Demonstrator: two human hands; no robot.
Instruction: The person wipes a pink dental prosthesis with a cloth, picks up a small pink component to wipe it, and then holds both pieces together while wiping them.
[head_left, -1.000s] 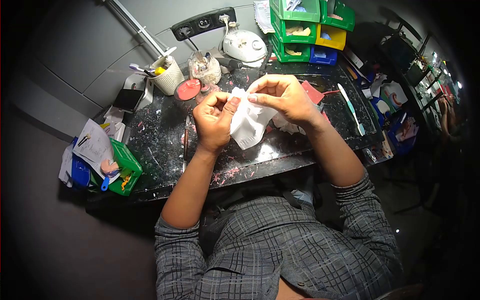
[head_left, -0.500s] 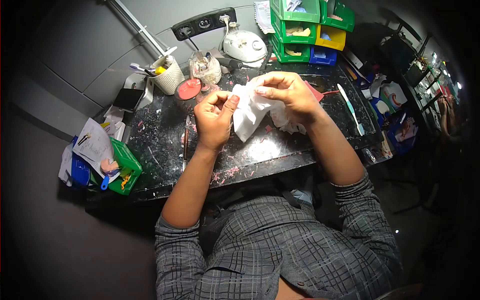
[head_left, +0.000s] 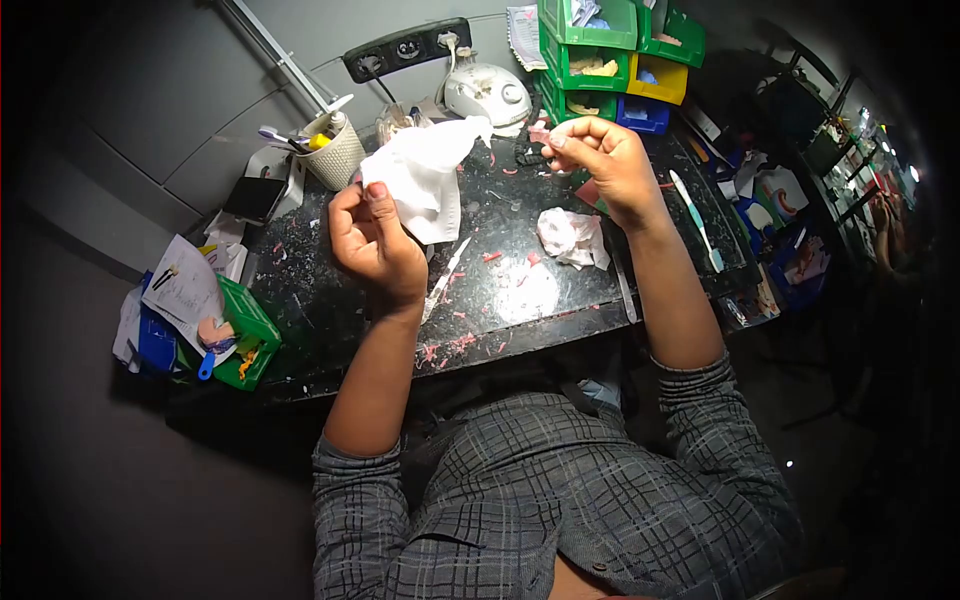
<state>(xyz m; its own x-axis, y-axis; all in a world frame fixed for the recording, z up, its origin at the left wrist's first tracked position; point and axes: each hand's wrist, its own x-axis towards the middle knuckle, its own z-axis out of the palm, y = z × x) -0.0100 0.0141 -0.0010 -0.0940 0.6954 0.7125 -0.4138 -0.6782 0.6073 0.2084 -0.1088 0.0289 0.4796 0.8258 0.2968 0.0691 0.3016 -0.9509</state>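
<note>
The left hand (head_left: 378, 245) grips a white cloth (head_left: 420, 170) between thumb and fingers. The cloth spreads above and right of that hand, its long axis slanting up rightward, its narrow tip pointing toward the right hand (head_left: 610, 168), one corner hanging down. The right hand's thumb and fingertips close together beside a pinkish scrap (head_left: 538, 133); whether they pinch it, I cannot tell.

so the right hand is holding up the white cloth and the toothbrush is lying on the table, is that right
Wrong hand: the head view shows the left hand holding up the white cloth, not the right hand. The toothbrush is lying on the table.
</note>
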